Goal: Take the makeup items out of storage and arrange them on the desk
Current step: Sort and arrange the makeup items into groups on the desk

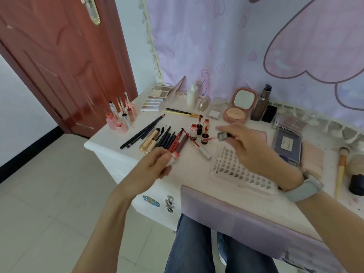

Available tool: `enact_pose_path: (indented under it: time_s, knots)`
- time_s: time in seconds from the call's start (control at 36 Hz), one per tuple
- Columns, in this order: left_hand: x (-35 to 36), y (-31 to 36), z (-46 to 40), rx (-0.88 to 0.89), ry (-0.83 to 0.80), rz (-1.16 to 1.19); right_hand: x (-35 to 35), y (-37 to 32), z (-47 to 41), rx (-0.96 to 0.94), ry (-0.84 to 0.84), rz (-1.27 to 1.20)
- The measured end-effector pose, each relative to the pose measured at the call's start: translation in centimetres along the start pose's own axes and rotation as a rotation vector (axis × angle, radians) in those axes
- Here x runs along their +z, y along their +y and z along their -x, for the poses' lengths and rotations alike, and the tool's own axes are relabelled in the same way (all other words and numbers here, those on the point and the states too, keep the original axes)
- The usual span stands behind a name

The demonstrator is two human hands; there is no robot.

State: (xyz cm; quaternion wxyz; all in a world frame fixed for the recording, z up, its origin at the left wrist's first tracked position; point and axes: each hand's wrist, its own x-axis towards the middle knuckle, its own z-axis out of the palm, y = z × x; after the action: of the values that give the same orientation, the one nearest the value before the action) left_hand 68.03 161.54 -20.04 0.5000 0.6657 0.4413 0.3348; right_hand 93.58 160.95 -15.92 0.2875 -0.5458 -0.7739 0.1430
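Note:
My left hand (155, 166) grips a small clear lip gloss tube (175, 157) with a red neck, near the white desk's (193, 170) left front. My right hand (254, 148) holds the tube's dark cap with its wand (221, 136), pink tip pointing left towards three small red bottles (202, 131). A row of pencils, pens and lip tubes (163, 138) lies on the desk just beyond my left hand. A clear false-lash tray (236, 170) lies under my right wrist.
Eyeshadow palettes (157, 97) and upright pink tubes (122, 115) stand at the back left. An open compact (240, 105), a dark foundation bottle (261, 105) and boxes (287, 142) are at the back right. Brushes (341, 170) lie right. A red door (59, 56) stands left.

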Motion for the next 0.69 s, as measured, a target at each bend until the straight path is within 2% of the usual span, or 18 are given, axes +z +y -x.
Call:
enact_pose_path:
  time_s: [0.08,0.17,0.28,0.42,0.58,0.69]
  knots:
    - [-0.8,-0.6,0.0,0.011,0.106,0.298,-0.4,0.9,-0.5,0.166,0.237,-0.188]
    - [0.1,-0.6,-0.5,0.017,0.172,0.472,1.1,0.4,-0.7,0.243,0.305,-0.407]
    - [1.7,-0.1,-1.4,0.052,0.296,0.31,4.0,-0.3,-0.1,0.315,0.223,-0.462]
    - [2.2,0.1,-2.7,0.097,0.416,0.055,6.0,-0.3,0.3,0.248,0.197,-0.254]
    - [2.0,0.0,-4.2,0.1,0.415,-0.215,6.7,-0.2,0.2,0.226,0.193,-0.202]
    - [2.0,0.1,-4.8,0.085,0.398,-0.37,7.2,-0.3,0.0,0.176,0.141,-0.043]
